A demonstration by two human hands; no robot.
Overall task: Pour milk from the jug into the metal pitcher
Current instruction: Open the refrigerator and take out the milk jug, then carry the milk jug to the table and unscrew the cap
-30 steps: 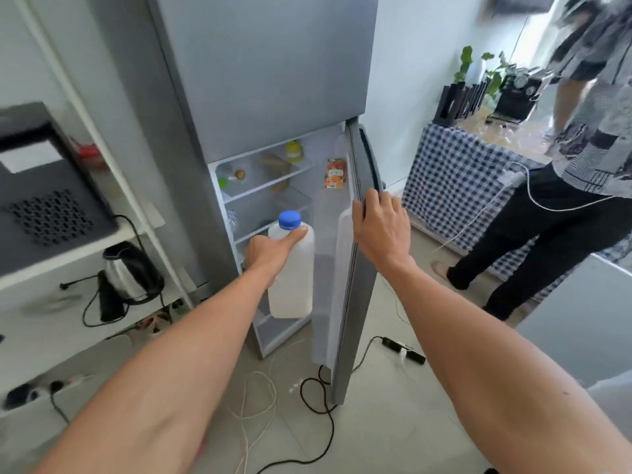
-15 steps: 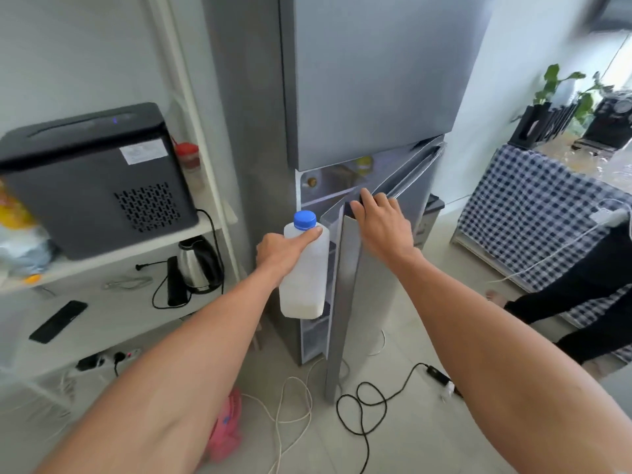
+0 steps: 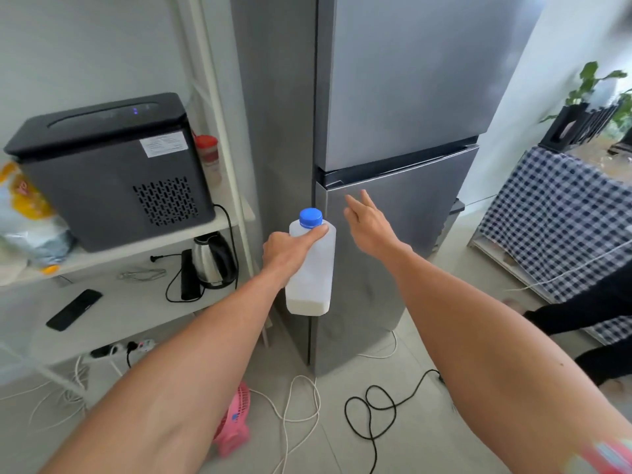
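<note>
Before the fridge [image 3: 393,97] — nearly-empty blue-capped jug [image 3: 309,268] in left hand's [image 3: 290,249] grip; right hand [image 3: 367,220] open-fingered

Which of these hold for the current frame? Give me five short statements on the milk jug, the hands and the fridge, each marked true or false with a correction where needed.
1. The left hand grips the milk jug near its top. True.
2. The jug's blue cap is off. False: the cap sits on the jug's neck.
3. The jug is nearly full. False: milk shows only in a shallow layer at the bottom.
4. The lower fridge door is shut. True.
5. The right hand holds the metal pitcher. False: it holds nothing, its fingers are extended near the door, and no pitcher is in view.
</note>
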